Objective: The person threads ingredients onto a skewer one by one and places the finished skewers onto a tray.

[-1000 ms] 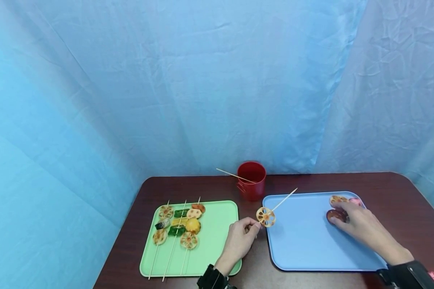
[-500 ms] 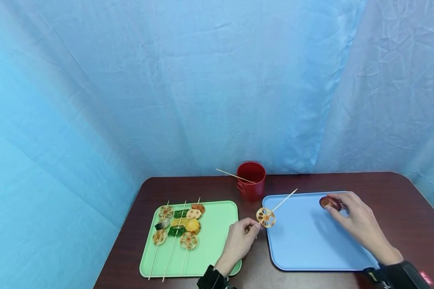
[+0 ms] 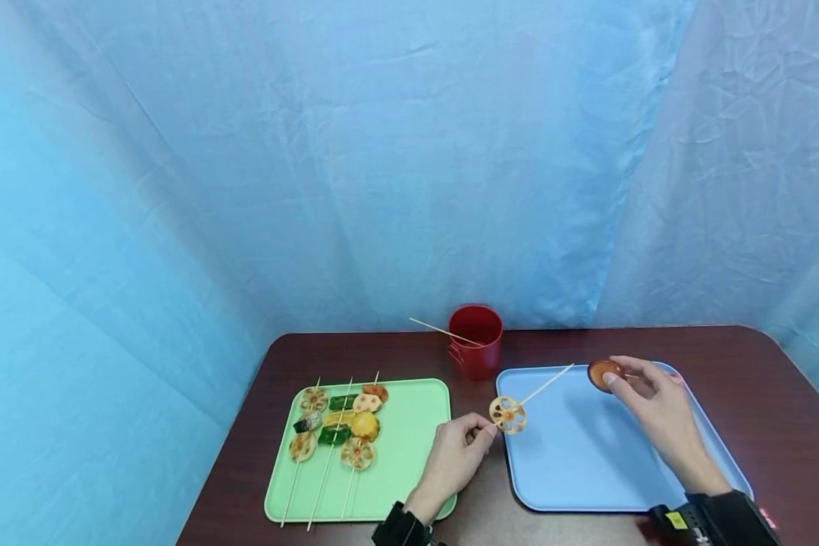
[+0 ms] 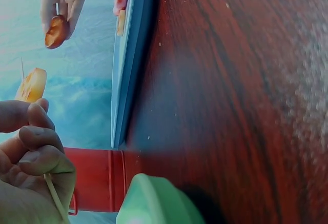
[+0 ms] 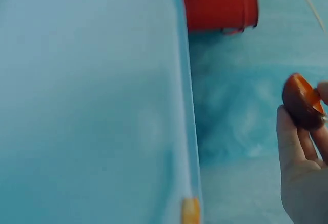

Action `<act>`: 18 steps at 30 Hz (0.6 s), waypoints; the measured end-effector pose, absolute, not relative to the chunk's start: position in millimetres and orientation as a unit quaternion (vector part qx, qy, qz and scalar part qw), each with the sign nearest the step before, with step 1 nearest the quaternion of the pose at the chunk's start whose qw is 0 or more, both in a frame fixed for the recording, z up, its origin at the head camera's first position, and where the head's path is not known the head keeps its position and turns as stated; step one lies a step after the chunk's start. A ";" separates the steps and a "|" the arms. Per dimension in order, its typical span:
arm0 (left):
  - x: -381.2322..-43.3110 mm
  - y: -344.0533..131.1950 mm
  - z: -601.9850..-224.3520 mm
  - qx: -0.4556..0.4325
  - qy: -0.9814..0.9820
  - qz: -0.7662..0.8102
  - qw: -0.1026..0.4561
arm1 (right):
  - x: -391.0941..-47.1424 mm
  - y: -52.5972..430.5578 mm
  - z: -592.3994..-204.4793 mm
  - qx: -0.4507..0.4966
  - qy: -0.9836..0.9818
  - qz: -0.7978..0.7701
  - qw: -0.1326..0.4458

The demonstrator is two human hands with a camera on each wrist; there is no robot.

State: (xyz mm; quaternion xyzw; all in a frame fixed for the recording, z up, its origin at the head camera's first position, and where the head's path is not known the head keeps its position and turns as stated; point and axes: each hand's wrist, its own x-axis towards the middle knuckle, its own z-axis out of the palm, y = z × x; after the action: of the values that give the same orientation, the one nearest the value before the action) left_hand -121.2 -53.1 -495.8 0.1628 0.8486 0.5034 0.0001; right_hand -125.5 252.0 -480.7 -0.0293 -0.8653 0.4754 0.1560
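Observation:
In the head view my left hand [image 3: 453, 459] pinches a bamboo skewer [image 3: 551, 381] below a lotus root slice [image 3: 508, 415] threaded on it. The skewer's bare tip slants up to the right over the blue tray [image 3: 573, 478]. My right hand [image 3: 665, 421] holds a brown mushroom [image 3: 604, 374] between thumb and fingers, above the tray and a short way right of the tip. Its underside is hollow and orange in the right wrist view, where the mushroom [image 5: 294, 103] faces the fingers. The left wrist view shows mushroom [image 4: 57, 32] and lotus slice [image 4: 35, 86] apart.
A green tray [image 3: 416, 425] on the left bears three loaded skewers [image 3: 334, 440]. Behind, a red mug [image 3: 475, 356] has one skewer [image 3: 428, 326] leaning out. Pink pieces [image 4: 120, 2] and a slice seen edge-on [image 4: 121, 23] lie on the blue tray.
My right hand has lifted the mushroom off the blue tray's right side and carried it left towards the skewer tip. The left hand and its skewer have shifted slightly right.

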 end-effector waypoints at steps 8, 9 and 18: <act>-120.1 -51.3 -497.7 0.189 0.846 0.499 -0.018 | -127.1 242.0 -481.6 -0.025 -0.637 0.767 0.074; -119.9 -51.2 -497.6 0.189 0.846 0.498 -0.017 | -127.5 241.4 -482.1 -0.018 -0.596 0.800 0.064; -117.5 -48.6 -495.2 0.186 0.849 0.494 0.013 | -129.6 234.6 -486.2 0.013 -0.492 0.870 0.025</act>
State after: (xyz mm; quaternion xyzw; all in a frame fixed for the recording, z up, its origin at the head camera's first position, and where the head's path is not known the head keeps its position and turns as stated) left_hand -117.5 -48.6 -495.2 0.1859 0.8495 0.4936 0.0131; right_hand -129.6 234.6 -486.2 0.0129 -0.4916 0.8704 0.0248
